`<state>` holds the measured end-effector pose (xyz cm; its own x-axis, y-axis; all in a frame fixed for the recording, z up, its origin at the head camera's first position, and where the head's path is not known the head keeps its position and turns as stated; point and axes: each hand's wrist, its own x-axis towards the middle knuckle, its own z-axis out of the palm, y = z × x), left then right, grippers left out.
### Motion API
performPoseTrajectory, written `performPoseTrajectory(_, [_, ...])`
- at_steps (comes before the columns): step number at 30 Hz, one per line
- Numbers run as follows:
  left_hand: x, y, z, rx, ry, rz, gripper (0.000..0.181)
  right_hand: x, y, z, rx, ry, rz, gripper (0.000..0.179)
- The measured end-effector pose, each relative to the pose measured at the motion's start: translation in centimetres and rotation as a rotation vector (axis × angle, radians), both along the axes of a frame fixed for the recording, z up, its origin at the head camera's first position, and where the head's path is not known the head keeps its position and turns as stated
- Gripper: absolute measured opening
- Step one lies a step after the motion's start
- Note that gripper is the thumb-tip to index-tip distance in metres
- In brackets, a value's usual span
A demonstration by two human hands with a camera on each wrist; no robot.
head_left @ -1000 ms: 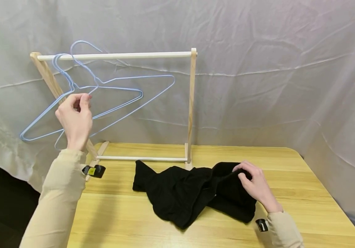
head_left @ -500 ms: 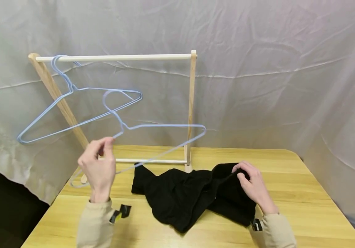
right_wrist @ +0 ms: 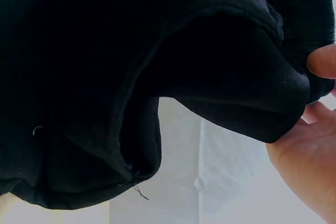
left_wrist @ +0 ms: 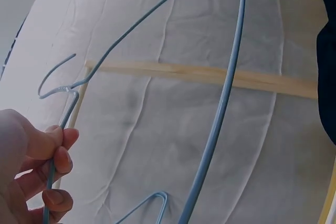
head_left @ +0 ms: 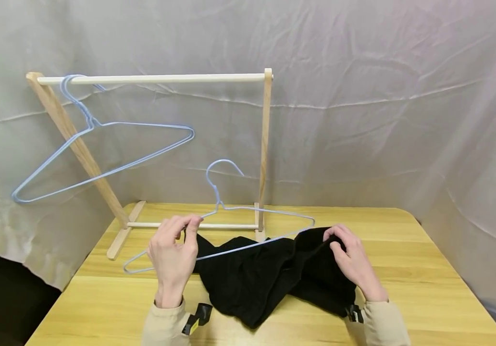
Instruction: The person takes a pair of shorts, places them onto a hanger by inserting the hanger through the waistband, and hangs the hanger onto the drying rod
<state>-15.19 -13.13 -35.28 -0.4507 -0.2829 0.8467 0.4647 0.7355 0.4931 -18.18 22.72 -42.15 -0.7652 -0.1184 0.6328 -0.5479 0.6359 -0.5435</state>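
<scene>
My left hand pinches a blue wire clothes hanger by its left shoulder, just beside the neck. The hanger's hook points up, and its lower bar crosses over a black garment in the head view. Thumb and fingers curl round the wire in the left wrist view. Crumpled on the table, the garment has its right part lifted by my right hand, which grips the edge between thumb and fingers. An open fold of the black cloth shows in the right wrist view; its exact kind cannot be told.
A wooden rack with a white top rail stands at the back left of the table. Several blue hangers hang together at the rail's left end. A grey curtain closes off the back and sides.
The left hand has carried the hanger away from the rail, down and to the right, until it overlaps the garment in view. My right hand keeps its grip on the cloth, almost still.
</scene>
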Motion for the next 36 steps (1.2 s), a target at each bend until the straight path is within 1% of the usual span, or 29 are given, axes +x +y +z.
performPoseTrajectory(3, [0.0, 0.3, 0.0, -0.008, 0.013, -0.028, 0.008, 0.0, 0.0, 0.1, 0.003, 0.010, 0.002, 0.029])
performPoseTrajectory(6, [0.0, 0.4, 0.1, -0.018, 0.012, -0.041, 0.004, 0.0, 0.0, 0.2, 0.004, 0.010, -0.001, 0.028])
performPoseTrajectory(13, [0.2, 0.9, 0.0, -0.053, -0.042, -0.043, 0.005, 0.1, 0.1, 0.3, -0.017, 0.006, -0.006, 0.029])
performPoseTrajectory(18, [0.1, 1.3, -0.1, -0.071, -0.010, -0.055, 0.005, 0.2, 0.1, 0.3, -0.044, 0.031, 0.005, 0.026])
performPoseTrajectory(22, [-0.1, 1.6, -0.4, -0.087, 0.014, -0.066, 0.004, 0.2, -0.1, 0.5, -0.071, 0.080, 0.029, 0.027])
performPoseTrajectory(24, [-0.1, 1.6, -0.5, -0.096, 0.018, -0.073, 0.005, 0.2, -0.2, 0.6, -0.082, 0.101, 0.041, 0.028])
performPoseTrajectory(25, [-0.1, 1.7, -0.5, -0.099, 0.007, -0.079, 0.003, 0.3, -0.3, 0.7, -0.086, 0.107, 0.044, 0.029])
performPoseTrajectory(31, [-0.1, 1.9, -0.5, -0.115, 0.010, -0.102, 0.003, 0.5, -0.5, 0.8, -0.101, 0.130, 0.053, 0.030])
performPoseTrajectory(32, [-0.1, 1.9, -0.6, -0.121, 0.022, -0.105, 0.005, 0.5, -0.5, 0.8, -0.109, 0.135, 0.057, 0.031])
performPoseTrajectory(36, [-0.1, 1.9, -0.6, -0.139, 0.006, -0.133, 0.004, 0.5, -0.5, 0.7, -0.176, 0.140, 0.095, 0.034])
